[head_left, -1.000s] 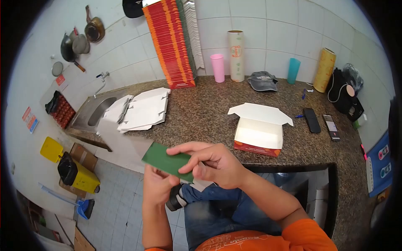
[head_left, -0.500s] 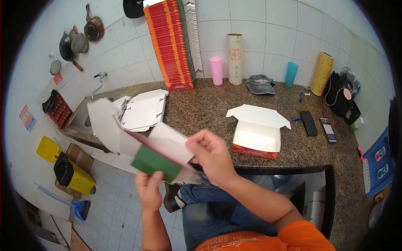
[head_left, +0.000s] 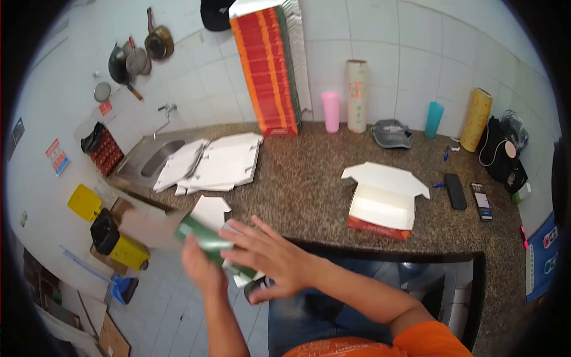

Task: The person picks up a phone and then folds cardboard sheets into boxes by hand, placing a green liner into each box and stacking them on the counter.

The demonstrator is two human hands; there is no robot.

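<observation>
My left hand [head_left: 205, 268] grips a part-folded cardboard box [head_left: 201, 234] by its green side panel, in front of the counter edge. Part of this box is smeared by motion on its left, and a white flap rises behind the green panel. My right hand [head_left: 273, 262] lies against the box's right end with fingers spread and stretched out. To the right on the counter stands a made-up box [head_left: 380, 208], white inside with a red front and its lid raised. Flat white box blanks [head_left: 229, 160] lie stacked beside the sink.
A tall stack of red and orange cartons [head_left: 267, 71] leans against the tiled wall. Along the back are a pink cup [head_left: 331, 112], a film roll [head_left: 357, 95], a grey cap [head_left: 391, 134] and a teal cup [head_left: 434, 119]. Two phones, one a black phone [head_left: 455, 191], lie at right.
My right hand has gone from pinching the box's white flap to lying spread against its end. The green panel has tilted, and the view has shifted slightly.
</observation>
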